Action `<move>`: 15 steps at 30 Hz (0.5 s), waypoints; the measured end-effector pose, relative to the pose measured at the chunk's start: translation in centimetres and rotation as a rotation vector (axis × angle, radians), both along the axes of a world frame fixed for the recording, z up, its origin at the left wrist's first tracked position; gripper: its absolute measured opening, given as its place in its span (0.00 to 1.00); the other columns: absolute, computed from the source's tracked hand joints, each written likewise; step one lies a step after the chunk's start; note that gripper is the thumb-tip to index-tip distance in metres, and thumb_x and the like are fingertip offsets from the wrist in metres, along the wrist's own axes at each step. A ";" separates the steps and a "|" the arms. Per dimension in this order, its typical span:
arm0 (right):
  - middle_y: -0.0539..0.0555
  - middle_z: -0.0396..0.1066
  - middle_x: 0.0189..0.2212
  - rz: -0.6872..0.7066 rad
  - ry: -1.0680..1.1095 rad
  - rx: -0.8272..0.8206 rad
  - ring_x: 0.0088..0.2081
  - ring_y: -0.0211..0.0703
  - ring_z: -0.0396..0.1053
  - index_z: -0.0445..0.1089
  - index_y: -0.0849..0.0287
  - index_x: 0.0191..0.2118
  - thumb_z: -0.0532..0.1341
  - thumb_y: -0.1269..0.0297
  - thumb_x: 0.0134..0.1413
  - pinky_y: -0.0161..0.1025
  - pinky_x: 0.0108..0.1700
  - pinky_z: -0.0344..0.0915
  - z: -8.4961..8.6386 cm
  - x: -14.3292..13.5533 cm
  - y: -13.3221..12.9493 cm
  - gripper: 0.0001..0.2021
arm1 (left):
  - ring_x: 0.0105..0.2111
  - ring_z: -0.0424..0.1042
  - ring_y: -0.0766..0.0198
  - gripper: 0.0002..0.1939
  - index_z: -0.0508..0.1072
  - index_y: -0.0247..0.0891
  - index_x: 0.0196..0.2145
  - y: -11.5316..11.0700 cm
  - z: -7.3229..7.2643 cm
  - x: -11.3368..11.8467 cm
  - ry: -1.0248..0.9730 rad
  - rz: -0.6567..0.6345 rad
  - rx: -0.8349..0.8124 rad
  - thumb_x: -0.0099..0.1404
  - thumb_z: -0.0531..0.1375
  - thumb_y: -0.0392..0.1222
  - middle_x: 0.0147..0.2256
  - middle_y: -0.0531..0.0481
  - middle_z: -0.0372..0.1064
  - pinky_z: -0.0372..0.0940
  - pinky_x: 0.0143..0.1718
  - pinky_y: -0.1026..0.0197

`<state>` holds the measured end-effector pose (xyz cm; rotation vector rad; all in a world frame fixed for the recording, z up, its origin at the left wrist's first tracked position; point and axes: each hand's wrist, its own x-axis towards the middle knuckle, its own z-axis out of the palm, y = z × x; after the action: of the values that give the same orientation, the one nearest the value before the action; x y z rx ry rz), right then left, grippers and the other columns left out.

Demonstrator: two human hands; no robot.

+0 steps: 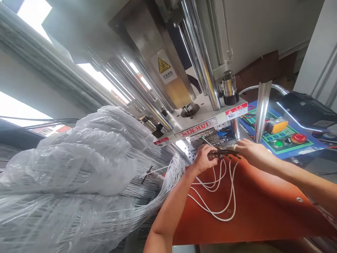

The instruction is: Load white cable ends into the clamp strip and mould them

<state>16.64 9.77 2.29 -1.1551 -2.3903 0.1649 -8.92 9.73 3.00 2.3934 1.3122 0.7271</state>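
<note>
My left hand (204,159) is closed on the left end of a dark metal mold bar (223,153). At the bar's other end is my right hand (247,149), its fingers bent over the end. White cables (233,191) hang from the bar in loops over an orange-red table surface (205,225). Just beyond the hands, under the press plate, lies a metal fixture (204,138) with small parts on it; its details are too small to tell.
The press plate (197,123) and steel columns (201,56) stand ahead. Plastic-wrapped cable bundles (71,168) fill the left, near a white cable bunch (173,175). A control panel (286,137) with a red button (299,138) is at right.
</note>
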 end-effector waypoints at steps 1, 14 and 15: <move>0.56 0.71 0.34 0.032 -0.024 0.012 0.38 0.46 0.67 0.75 0.52 0.43 0.49 0.73 0.61 0.37 0.29 0.61 0.1 -1.2 1.5 0.17 | 0.44 0.70 0.57 0.17 0.75 0.38 0.42 0.8 0.0 -1.2 0.002 0.041 0.014 0.53 0.64 0.35 0.41 0.46 0.72 0.64 0.51 0.55; 0.60 0.76 0.45 0.038 0.163 0.008 0.47 0.56 0.70 0.77 0.56 0.42 0.55 0.70 0.54 0.48 0.45 0.67 -3.7 -9.6 14.5 0.14 | 0.45 0.72 0.56 0.20 0.76 0.35 0.46 8.4 -2.5 -8.3 -0.075 0.334 0.037 0.54 0.66 0.38 0.42 0.45 0.76 0.66 0.51 0.53; 0.61 0.76 0.45 0.030 0.178 0.009 0.47 0.57 0.70 0.76 0.57 0.42 0.55 0.70 0.54 0.49 0.46 0.67 -3.8 -9.9 15.1 0.15 | 0.44 0.72 0.56 0.19 0.76 0.35 0.45 8.7 -2.5 -8.4 -0.079 0.347 0.033 0.54 0.66 0.38 0.40 0.45 0.76 0.66 0.50 0.54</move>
<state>6.70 24.90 -1.56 -1.0543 -2.2500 0.2560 -17.32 18.40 0.47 2.1583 1.7148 0.9303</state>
